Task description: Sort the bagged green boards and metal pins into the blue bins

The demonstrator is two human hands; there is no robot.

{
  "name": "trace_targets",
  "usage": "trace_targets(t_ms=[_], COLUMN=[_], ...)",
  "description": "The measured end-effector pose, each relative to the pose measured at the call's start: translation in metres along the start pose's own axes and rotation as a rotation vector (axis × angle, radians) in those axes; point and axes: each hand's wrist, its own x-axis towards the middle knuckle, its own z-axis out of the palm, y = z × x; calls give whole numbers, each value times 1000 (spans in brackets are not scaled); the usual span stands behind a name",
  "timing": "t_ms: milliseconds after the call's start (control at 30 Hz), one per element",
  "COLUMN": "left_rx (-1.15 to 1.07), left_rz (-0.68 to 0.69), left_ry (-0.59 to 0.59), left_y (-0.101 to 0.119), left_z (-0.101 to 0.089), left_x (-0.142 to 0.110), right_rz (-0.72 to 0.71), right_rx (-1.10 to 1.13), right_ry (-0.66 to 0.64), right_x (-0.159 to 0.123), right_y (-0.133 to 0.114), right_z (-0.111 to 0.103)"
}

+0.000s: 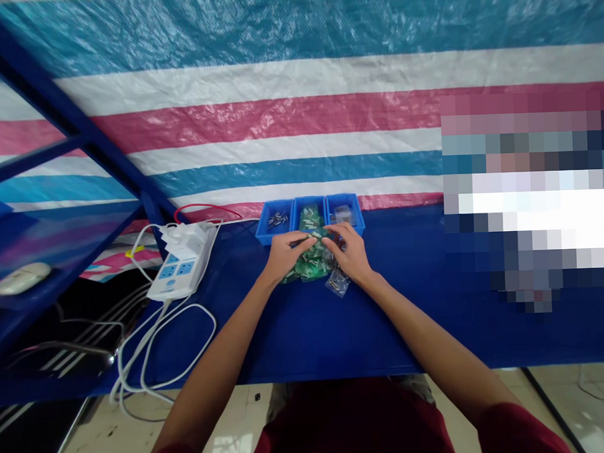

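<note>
A pile of small green circuit boards (308, 264) lies on the blue table (335, 324), just in front of three blue bins. My left hand (283, 253) rests on the pile's left side, fingers curled around a small board. My right hand (350, 251) is on the pile's right side, fingers bent and pinching at the same spot near the middle bin. A small clear bag of parts (337, 283) lies under my right wrist.
Three blue bins stand at the table's back edge: the left bin (273, 222) holds metal pins, the middle bin (309, 216) green boards, the right bin (344, 213) clear bags. A white power strip (182, 264) with cables lies at the left. A striped tarp hangs behind.
</note>
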Motion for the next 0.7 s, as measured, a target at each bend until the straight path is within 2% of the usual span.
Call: trace_targets(t_ms=[133, 267, 467, 700], left_rx=[-195, -252, -201, -306], left_rz=[-136, -189, -193, -121], left_ry=[42, 11, -52, -42], left_y=[0, 1, 2, 3], left_z=[1, 2, 3, 0], left_x=[0, 1, 0, 1], right_rz=[135, 207, 209, 215], right_rx=[145, 208, 289, 296], right_ry=[-78, -66, 50, 26], right_x=[1, 1, 1, 0], right_y=[-1, 1, -1, -1], right_z=[0, 2, 4, 0])
